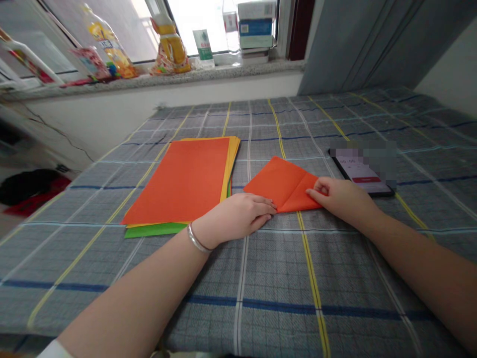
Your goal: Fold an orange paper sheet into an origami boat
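Note:
A folded sheet of orange paper (278,180) lies on the checked cloth, with a crease running slantwise across its right part. My left hand (244,211), with a silver bangle at the wrist, has its fingers together on the paper's lower left edge, thumb close to the fingertips. At the right corner, my right hand (330,193) pinches the paper between thumb and bent fingers. To the left, a stack of coloured paper (182,179) lies flat, orange on top, with yellow and green edges showing below.
A phone (359,171) with a lit, partly blurred screen lies just beyond my right hand. Grey plaid cloth (276,278) covers the surface. Along the windowsill (186,77) stand bottles, a green and white tube (203,47) and stacked boxes (256,27). A grey curtain hangs at the right.

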{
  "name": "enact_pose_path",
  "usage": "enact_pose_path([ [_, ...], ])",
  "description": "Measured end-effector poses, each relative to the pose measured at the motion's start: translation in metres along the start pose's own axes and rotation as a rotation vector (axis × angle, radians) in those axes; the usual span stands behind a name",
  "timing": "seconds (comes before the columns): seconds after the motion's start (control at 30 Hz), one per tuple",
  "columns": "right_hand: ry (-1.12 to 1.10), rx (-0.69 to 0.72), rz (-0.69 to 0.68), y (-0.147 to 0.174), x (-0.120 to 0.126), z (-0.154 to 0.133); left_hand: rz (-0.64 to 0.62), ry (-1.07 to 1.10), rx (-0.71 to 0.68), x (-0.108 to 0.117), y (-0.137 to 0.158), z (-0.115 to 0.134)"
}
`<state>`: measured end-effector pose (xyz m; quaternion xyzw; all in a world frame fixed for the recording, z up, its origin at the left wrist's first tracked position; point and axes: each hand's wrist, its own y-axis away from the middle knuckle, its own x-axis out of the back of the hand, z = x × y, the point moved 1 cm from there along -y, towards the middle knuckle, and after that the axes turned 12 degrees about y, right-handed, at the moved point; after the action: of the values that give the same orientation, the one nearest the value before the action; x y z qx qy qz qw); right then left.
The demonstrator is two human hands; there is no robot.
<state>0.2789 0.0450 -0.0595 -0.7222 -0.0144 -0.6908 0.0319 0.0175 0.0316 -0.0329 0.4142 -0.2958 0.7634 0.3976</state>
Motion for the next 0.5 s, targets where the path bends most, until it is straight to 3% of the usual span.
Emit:
enact_pose_path([
  [0.17, -0.067, 0.025, -0.008, 0.002, 0.001, 0.007, -0.054, -0.046, -0.041, 0.003, 0.001, 0.006],
  [0.23, -0.171, 0.172, -0.008, 0.003, 0.003, 0.012, -0.083, -0.068, -0.032, 0.004, 0.003, 0.008],
  [0.37, -0.362, 0.603, -0.008, 0.005, 0.007, 0.018, -0.099, -0.069, -0.024, 0.005, 0.005, 0.009],
  [0.5, -0.404, 0.699, -0.066, 0.005, 0.007, 0.015, -0.086, -0.05, -0.006, 0.006, 0.004, 0.006],
])
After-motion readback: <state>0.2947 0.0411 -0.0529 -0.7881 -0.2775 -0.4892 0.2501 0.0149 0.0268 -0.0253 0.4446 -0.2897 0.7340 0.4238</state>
